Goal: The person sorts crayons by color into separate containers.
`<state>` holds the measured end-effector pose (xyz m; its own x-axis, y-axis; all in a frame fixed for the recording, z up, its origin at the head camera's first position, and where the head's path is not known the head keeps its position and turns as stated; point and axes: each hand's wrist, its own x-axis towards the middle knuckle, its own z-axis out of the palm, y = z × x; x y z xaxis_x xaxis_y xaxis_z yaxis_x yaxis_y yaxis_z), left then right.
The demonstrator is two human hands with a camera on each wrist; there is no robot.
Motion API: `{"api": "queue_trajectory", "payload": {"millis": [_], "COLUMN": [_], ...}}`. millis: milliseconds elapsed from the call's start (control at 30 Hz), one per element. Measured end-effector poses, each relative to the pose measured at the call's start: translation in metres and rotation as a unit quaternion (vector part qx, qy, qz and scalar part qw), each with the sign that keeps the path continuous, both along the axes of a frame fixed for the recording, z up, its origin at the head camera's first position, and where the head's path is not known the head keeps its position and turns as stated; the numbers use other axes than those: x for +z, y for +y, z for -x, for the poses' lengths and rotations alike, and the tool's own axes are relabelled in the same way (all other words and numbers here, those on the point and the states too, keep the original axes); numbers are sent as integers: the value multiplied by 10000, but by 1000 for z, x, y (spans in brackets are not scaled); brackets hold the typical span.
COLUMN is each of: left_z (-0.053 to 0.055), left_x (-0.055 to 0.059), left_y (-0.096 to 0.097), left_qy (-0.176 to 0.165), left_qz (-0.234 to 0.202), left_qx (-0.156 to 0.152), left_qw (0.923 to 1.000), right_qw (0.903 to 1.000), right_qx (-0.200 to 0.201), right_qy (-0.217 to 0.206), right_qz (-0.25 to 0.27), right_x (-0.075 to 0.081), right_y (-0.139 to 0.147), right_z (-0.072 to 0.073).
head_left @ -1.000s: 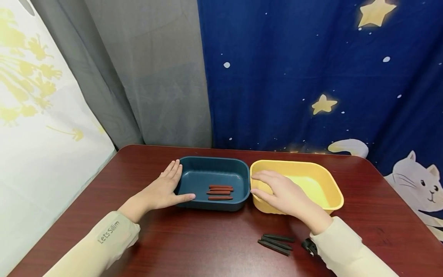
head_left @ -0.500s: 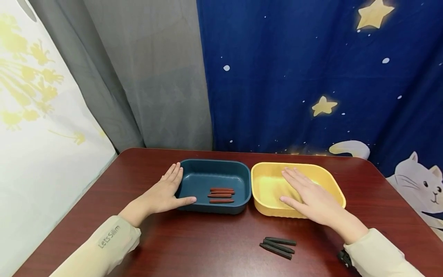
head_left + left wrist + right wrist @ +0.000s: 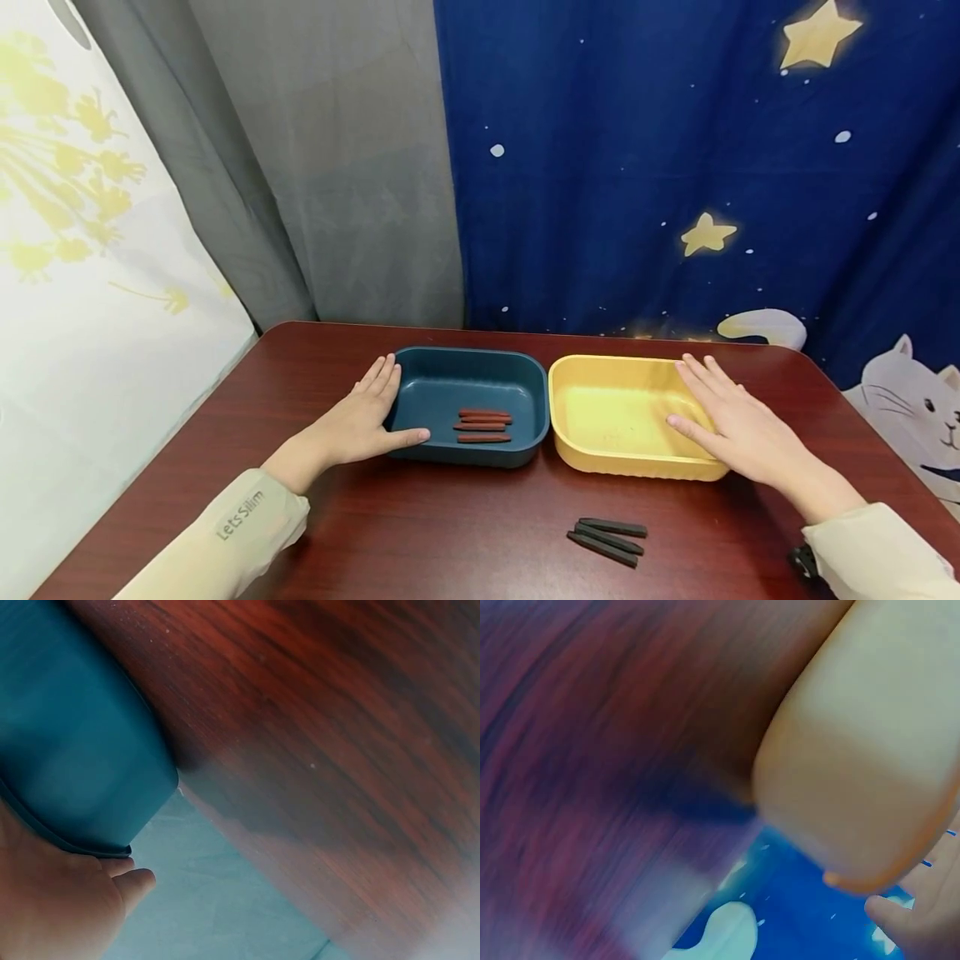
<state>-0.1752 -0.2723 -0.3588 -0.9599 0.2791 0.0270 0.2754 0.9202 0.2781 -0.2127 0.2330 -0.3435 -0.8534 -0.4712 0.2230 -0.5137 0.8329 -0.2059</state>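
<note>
Beside the straight fingers of the right hand [image 3: 742, 429]: right end of yellow bin [image 3: 637, 467], contact unclear; hand moved out from its middle. Left hand [image 3: 358, 427] also straight-fingered, against blue bin [image 3: 465, 456]. Neither grips anything. Likely pair's now bracketed. Black sticks [image 3: 609, 538] short of right fingers, untouched.

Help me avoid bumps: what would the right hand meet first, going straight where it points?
Likely the blue curtain, as the right hand overlaps the yellow box's far rim in the head view. The hand's height is unclear; if low, that rim comes first.
</note>
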Motion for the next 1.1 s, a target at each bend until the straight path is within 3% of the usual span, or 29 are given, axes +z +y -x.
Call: {"api": "queue_trajectory", "payload": {"millis": [233,400,567,833,1100], "left_z": [0,-2,-3,-4,-4], "left_x": [0,-2,-4,-4,-3], "left_y": [2,1,0,0,1], "left_qy": [16,52,89,82,96], "left_qz": [-35,-104,-113,-124,-125], "left_qx": [-1,14,23,33,44], "left_qw": [10000,9999,9999,9999,9999], "right_qw": [9995,9995,9993,9992,9993], "right_qx": [-204,-115,59,280,153], "right_qy": [-248,-248,-196,224,-53], "right_qz": [21,186,322,199,323], "right_x": [-8,-17,-24,-35,-37], "right_y": [29,41,45,48,47], "right_z": [5,4,2,-4,-4]}}
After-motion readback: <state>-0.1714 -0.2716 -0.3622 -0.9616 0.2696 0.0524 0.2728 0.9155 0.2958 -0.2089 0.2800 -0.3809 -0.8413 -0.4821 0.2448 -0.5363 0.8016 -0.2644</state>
